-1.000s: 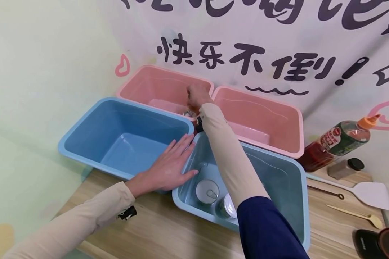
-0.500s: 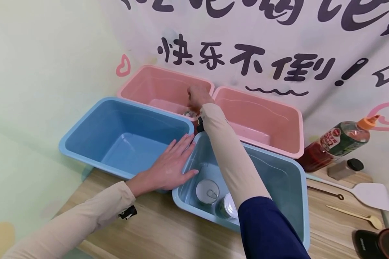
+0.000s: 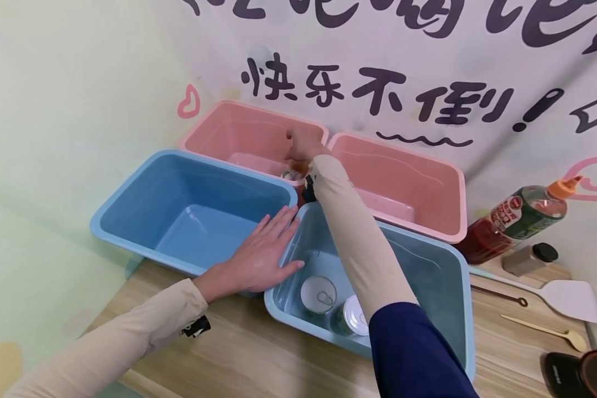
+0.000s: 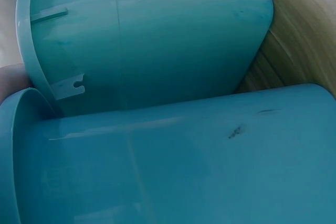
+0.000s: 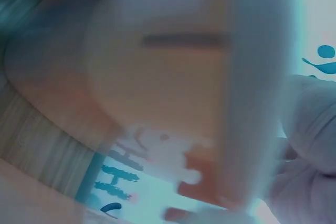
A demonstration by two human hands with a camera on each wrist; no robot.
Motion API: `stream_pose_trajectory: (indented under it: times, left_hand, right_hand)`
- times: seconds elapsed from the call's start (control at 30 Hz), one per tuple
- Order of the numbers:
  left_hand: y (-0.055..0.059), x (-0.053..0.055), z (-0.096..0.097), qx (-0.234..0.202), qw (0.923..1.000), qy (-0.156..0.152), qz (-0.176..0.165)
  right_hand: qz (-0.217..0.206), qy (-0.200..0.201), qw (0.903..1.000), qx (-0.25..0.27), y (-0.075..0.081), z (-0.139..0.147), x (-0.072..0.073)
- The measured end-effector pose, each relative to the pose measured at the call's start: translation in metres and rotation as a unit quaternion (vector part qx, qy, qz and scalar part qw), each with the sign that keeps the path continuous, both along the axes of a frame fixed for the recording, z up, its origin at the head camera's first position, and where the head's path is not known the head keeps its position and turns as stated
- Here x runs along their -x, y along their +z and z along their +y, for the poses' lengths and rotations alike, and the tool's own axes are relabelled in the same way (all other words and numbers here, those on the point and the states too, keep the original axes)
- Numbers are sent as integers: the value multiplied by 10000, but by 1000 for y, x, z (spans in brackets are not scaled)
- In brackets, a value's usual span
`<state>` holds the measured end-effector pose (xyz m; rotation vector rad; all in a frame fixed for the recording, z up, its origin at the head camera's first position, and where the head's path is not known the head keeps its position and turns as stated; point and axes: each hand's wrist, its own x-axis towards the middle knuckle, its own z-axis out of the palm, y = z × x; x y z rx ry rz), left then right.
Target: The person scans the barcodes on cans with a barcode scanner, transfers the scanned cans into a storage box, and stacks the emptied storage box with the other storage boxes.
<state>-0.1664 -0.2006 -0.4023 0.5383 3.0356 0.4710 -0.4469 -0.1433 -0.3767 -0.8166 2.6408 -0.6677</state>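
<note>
My left hand (image 3: 262, 258) lies with straight fingers across the meeting rims of the deep blue bin (image 3: 129, 247) and the grey-blue bin (image 3: 470, 326). My right hand (image 3: 304, 146) reaches down into the left pink bin (image 3: 194, 135), with its fingers bent. Just below it, in the near right corner of that bin, the top of a small can-like thing (image 3: 292, 175) shows; whether the fingers hold it is hidden. The right wrist view is blurred and shows part of the right hand (image 5: 312, 145) at its edge. Two cans, a ring-pull can (image 3: 318, 294) and a white-topped can (image 3: 354, 316), stand in the grey-blue bin.
A second pink bin (image 3: 462, 204) stands at the back right, against a lettered cloth (image 3: 403, 44). Right of the bins are a sauce bottle (image 3: 514, 221), a black-capped jar (image 3: 531, 258), a white spatula (image 3: 572, 299), a wooden spoon (image 3: 574, 340) and a black object (image 3: 562, 373).
My right hand has shifted slightly within the left pink bin, and a finger now sticks out a little more. The left hand, the bins and the cans have stayed in place.
</note>
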Motion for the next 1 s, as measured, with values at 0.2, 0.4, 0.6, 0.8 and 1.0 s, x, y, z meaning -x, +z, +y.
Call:
stream_pose_trajectory:
  times: [0.2, 0.4, 0.6, 0.8, 1.0]
  left_hand:
    - [2, 0, 1, 36, 10000, 20, -17]
    - [4, 0, 2, 45, 9999, 72, -79]
    - [3, -1, 5, 12, 10000, 45, -63]
    - [2, 0, 7, -59, 9999, 23, -101]
    - [4, 0, 6, -138, 9999, 41, -69]
  right_hand:
    - [248, 65, 9993, -274, 26, 5, 1]
    - [780, 265, 9966, 91, 54, 12, 0]
    - [1032, 244, 9930, 520, 75, 33, -8]
    - [1091, 260, 9913, 695, 91, 70, -18]
    - [1239, 467, 9897, 536, 97, 103, -43]
